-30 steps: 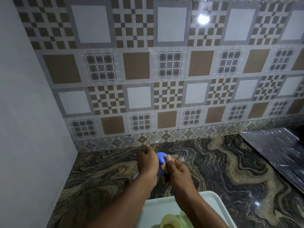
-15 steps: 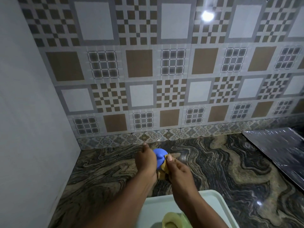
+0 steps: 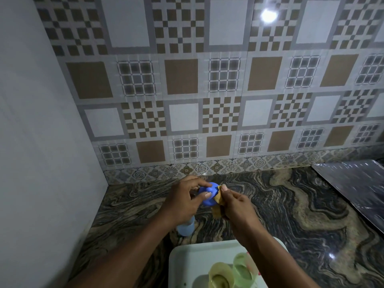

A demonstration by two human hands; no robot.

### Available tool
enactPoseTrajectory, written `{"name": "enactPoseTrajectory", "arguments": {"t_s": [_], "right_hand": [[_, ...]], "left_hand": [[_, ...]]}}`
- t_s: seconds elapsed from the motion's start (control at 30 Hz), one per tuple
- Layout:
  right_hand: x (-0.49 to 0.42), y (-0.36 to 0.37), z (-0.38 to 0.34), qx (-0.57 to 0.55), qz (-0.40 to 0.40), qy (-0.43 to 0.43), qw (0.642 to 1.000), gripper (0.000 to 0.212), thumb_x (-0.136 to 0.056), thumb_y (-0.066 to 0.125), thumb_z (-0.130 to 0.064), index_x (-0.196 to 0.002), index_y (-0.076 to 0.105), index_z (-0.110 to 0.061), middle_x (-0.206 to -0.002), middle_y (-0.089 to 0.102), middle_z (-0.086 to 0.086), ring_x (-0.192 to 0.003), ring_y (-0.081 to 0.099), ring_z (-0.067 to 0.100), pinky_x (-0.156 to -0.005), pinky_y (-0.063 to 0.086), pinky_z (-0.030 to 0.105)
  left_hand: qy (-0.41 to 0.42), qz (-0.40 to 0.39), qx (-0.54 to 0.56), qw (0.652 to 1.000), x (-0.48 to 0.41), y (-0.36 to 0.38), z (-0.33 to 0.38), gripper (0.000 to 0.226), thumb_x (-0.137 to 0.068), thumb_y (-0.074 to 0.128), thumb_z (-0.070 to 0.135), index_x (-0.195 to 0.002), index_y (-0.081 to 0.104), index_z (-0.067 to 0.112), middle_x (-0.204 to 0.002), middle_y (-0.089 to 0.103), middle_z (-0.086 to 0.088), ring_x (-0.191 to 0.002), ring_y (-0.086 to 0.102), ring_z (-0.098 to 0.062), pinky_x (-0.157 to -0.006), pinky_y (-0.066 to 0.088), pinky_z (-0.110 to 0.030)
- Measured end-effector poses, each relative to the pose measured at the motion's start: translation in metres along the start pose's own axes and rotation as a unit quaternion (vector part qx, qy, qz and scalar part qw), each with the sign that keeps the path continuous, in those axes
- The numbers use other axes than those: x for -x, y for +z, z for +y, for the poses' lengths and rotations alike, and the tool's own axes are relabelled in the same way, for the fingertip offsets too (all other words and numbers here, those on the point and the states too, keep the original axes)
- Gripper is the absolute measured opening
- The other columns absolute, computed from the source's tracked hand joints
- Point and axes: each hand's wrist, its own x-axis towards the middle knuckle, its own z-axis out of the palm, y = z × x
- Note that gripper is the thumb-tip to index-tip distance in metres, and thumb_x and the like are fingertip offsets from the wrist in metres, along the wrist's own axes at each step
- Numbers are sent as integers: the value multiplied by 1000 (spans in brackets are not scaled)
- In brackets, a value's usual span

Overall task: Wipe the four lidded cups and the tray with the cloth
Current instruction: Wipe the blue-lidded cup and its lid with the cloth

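Note:
My left hand [image 3: 184,201] grips a blue lid [image 3: 207,195] held up over the counter. Against the lid's right edge my right hand [image 3: 235,204] presses a tan cloth [image 3: 217,205]. Under my left wrist a pale blue cup [image 3: 186,227] without its lid stands on the counter. At the bottom of the view lies a white tray [image 3: 187,258]; on it stand a yellowish lidded cup [image 3: 220,274] and a green lidded cup [image 3: 243,267], the green one partly hidden by my right forearm.
The marble counter [image 3: 291,215] meets a plain wall [image 3: 41,142] on the left and a patterned tiled wall [image 3: 207,90] at the back. A dark shiny sheet [image 3: 357,188] lies at the counter's right side.
The camera has tilted down a little, so the pale blue cup and more of the tray show. My left hand has turned, with its fingers now spread over the blue lid.

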Motion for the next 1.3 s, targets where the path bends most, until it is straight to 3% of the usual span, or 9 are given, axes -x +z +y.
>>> {"name": "enactPoseTrajectory", "arguments": {"t_s": [0.17,0.27,0.43,0.6,0.7,0.77,0.93,1.13,1.3], "right_hand": [[-13,0,1,-153,56,132,978,38,-106,41,-31,-103,73,-10,-79,76,11,-62,67,23,-55,44,29],[-21,-9,8,-250,75,182,948,44,-106,34,-37,-106,71,-13,-82,78,6,-71,70,21,-65,48,33],[-17,-14,24,-271,44,211,938,61,-96,41,-61,-91,73,-9,-88,77,13,-88,69,31,-97,47,49],[-17,-12,41,-257,-14,215,942,52,-91,56,-55,-70,81,-14,-87,77,9,-72,74,24,-89,50,44],[-19,-13,46,-237,-22,222,946,31,-85,65,-41,-90,77,-13,-92,75,9,-74,74,24,-88,51,43],[-20,-14,48,-225,-27,225,948,29,-82,67,-36,-101,71,-14,-93,75,9,-76,73,24,-84,54,43],[-24,-19,56,-224,-16,235,946,19,-94,60,-31,-99,71,-16,-85,76,5,-70,74,22,-69,60,41],[-24,-22,60,-230,-20,237,944,21,-95,59,-29,-92,74,-14,-84,76,5,-70,73,22,-83,54,43],[-24,-23,61,-224,-19,244,943,20,-95,59,-29,-99,72,-14,-89,75,6,-76,71,23,-76,55,39]], "left_hand": [[-3,42,-30,999,7,-4,-10,14,-89,67,21,-101,71,28,-97,67,20,-87,64,1,-75,48,-14],[-39,49,-55,997,12,-10,-32,12,-88,66,23,-99,70,27,-96,68,15,-86,65,-7,-75,52,-24],[-95,23,-148,984,30,-11,-71,12,-91,67,21,-102,71,21,-97,62,7,-86,60,-15,-78,49,-32],[-128,-14,-169,977,50,5,-103,16,-88,59,31,-100,67,23,-112,67,3,-103,62,-19,-88,49,-35],[-121,-27,-175,977,53,14,-109,11,-91,60,26,-98,65,20,-106,64,0,-100,60,-21,-85,48,-35],[-111,-37,-177,977,54,18,-110,10,-93,59,24,-97,65,17,-105,63,-2,-99,59,-22,-85,48,-36],[-111,-42,-185,976,52,25,-113,16,-94,57,26,-103,65,16,-109,63,-3,-102,59,-25,-86,48,-39],[-140,-47,-192,970,44,27,-115,12,-94,60,28,-100,64,19,-104,64,-3,-97,59,-24,-81,48,-37],[-205,-52,-159,964,37,27,-115,7,-91,65,30,-94,63,24,-95,64,0,-88,60,-22,-77,52,-38]]}}
